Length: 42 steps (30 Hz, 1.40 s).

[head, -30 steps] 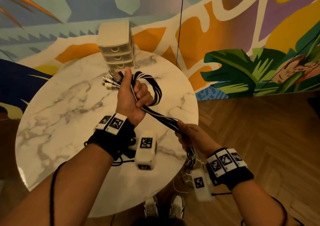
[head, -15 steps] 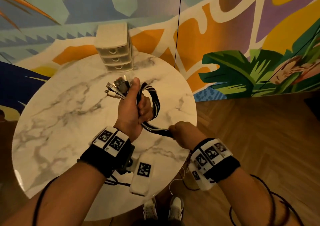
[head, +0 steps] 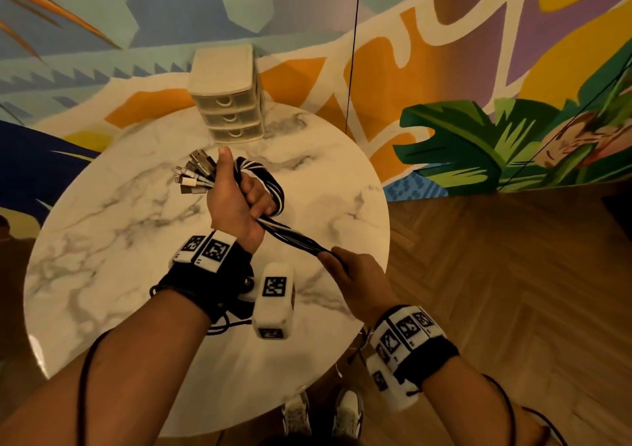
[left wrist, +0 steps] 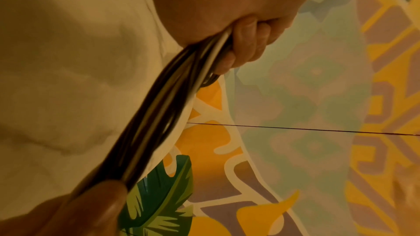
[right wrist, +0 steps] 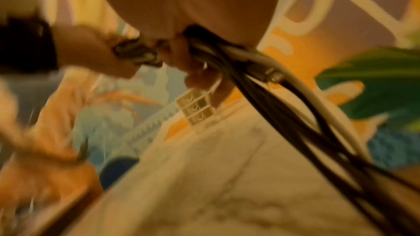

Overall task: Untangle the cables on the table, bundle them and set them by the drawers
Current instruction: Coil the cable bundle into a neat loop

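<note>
A bundle of black and white cables (head: 290, 237) runs taut between my two hands above the round marble table (head: 102, 240). My left hand (head: 239, 199) grips the bundle in a fist, with a loop (head: 273, 185) coiled round its fingers and several metal plugs (head: 195, 175) sticking out past the thumb. My right hand (head: 345, 271) grips the trailing cables (right wrist: 272, 96) near the table's right edge. The left wrist view shows the cables (left wrist: 170, 105) leaving the left fist (left wrist: 245, 42). The small white drawers (head: 227, 96) stand at the table's far edge.
A painted mural wall (head: 478, 69) rises behind the table. Wooden floor (head: 513, 291) lies to the right. A thin dark cord (head: 352, 52) hangs down by the wall. My shoes (head: 321, 415) show below the table's near edge.
My right hand slid back down the cables and to the right, pulling them taut again. The left hand holds its coil and has lifted slightly toward the drawers.
</note>
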Each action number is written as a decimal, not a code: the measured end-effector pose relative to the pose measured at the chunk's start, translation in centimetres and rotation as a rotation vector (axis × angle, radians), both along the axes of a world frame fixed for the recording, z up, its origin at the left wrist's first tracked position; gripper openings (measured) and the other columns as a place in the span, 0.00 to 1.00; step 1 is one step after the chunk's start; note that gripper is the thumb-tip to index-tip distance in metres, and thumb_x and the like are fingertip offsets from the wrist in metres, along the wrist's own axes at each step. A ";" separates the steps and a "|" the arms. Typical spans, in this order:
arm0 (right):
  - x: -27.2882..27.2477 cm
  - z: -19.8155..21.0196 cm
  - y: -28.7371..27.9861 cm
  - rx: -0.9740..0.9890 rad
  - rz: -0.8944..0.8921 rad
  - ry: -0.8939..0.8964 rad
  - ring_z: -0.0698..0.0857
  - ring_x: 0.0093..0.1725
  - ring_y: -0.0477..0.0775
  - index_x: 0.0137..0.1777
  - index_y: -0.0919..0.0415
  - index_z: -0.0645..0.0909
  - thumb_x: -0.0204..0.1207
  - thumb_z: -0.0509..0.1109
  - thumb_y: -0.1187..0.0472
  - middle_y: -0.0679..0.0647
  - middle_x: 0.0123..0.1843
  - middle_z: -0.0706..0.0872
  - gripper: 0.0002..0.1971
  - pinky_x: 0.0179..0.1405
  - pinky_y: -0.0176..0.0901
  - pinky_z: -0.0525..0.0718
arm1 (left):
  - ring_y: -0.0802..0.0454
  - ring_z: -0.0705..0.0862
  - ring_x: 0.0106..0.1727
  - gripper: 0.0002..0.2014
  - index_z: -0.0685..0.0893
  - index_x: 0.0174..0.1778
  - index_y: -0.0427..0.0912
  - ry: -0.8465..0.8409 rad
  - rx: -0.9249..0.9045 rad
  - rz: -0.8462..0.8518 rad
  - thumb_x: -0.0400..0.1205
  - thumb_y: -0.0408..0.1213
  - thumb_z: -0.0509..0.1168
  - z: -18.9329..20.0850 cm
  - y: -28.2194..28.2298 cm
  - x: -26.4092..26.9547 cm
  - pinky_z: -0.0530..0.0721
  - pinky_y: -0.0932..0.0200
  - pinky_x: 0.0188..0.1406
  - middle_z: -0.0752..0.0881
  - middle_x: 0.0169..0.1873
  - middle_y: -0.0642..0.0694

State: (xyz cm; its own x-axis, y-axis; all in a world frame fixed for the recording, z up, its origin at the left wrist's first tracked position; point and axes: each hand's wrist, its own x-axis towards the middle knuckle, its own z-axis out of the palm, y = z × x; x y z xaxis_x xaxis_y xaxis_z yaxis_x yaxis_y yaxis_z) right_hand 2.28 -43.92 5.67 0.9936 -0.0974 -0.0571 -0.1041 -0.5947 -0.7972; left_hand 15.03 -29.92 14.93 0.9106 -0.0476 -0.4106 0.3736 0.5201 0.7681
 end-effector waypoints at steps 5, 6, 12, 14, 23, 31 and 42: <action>0.4 1.0 -0.6 0.452 -0.158 0.161 0.64 0.23 0.50 0.23 0.55 0.69 0.69 0.63 0.33 0.51 0.22 0.66 0.27 0.26 0.45 0.65 | 0.56 0.57 0.10 0.31 0.61 0.18 0.45 -0.088 -0.122 -0.185 0.82 0.63 0.52 1.1 0.0 0.0 0.55 0.60 0.19 0.61 0.12 0.50; 0.6 1.4 -1.2 0.539 -0.141 0.217 0.61 0.21 0.49 0.22 0.55 0.69 0.67 0.65 0.34 0.50 0.21 0.64 0.26 0.23 0.43 0.62 | 0.56 0.57 0.10 0.32 0.62 0.16 0.45 -0.113 -0.133 -0.257 0.82 0.63 0.51 1.4 0.0 -0.2 0.53 0.59 0.19 0.61 0.11 0.50; 2.9 3.6 -5.5 0.594 0.122 0.582 0.56 0.19 0.48 0.25 0.58 0.68 0.66 0.71 0.38 0.54 0.24 0.60 0.25 0.17 0.34 0.53 | 0.55 0.61 0.10 0.28 0.69 0.11 0.45 -0.273 0.224 -0.943 0.76 0.52 0.64 4.2 -1.0 -3.8 0.57 0.67 0.12 0.66 0.09 0.48; 3.7 4.3 -5.7 0.525 0.168 0.663 0.55 0.21 0.49 0.35 0.62 0.71 0.67 0.74 0.39 0.56 0.28 0.60 0.25 0.18 0.35 0.52 | 0.57 0.66 0.13 0.24 0.73 0.14 0.47 -0.436 0.515 -1.076 0.80 0.43 0.65 5.5 -1.6 -5.1 0.64 0.67 0.15 0.70 0.10 0.53; 5.3 8.6 -5.3 0.395 0.242 0.895 0.53 0.19 0.47 0.22 0.53 0.64 0.79 0.59 0.37 0.48 0.20 0.59 0.28 0.21 0.40 0.48 | 0.47 0.84 0.37 0.11 0.86 0.41 0.45 -1.351 1.383 -1.652 0.76 0.48 0.66 5.3 0.1 -7.0 0.80 0.57 0.39 0.88 0.37 0.47; 6.0 9.4 -3.4 0.250 0.183 0.702 0.58 0.18 0.49 0.26 0.55 0.67 0.80 0.57 0.38 0.50 0.20 0.63 0.26 0.19 0.38 0.58 | 0.49 0.83 0.44 0.10 0.85 0.48 0.47 -1.305 1.714 -1.698 0.78 0.46 0.62 4.1 0.7 -5.1 0.74 0.59 0.42 0.88 0.43 0.49; 5.5 10.6 -3.6 0.240 0.153 0.566 0.63 0.20 0.51 0.26 0.56 0.67 0.82 0.54 0.40 0.49 0.20 0.64 0.27 0.29 0.44 0.72 | 0.46 0.84 0.37 0.07 0.87 0.38 0.45 -1.300 1.674 -1.282 0.76 0.39 0.64 2.9 1.5 -3.5 0.68 0.60 0.35 0.88 0.33 0.48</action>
State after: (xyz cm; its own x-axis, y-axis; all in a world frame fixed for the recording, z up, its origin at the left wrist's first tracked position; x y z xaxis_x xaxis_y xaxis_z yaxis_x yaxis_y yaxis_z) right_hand 7.81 -47.49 16.24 0.8047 0.1239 -0.5806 -0.4769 -0.4475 -0.7565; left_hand 11.55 -28.47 17.84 0.4310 -0.8820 -0.1905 -0.8816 -0.4566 0.1193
